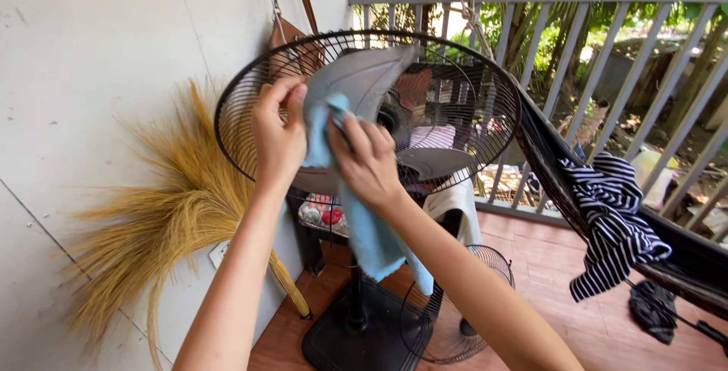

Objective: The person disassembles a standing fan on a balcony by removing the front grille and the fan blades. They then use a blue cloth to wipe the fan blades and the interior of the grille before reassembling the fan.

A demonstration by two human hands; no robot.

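Left hand [279, 137] pinches grey fan blade [356, 75], steadying it; right hand [369, 160] clenches blue cloth [368, 234] against blade. Detached front grille [455, 310] leans near stand, exposing blades.

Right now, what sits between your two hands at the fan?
In the head view, the grey fan blade and a fold of blue cloth lie between the left hand and right hand; both touch them.
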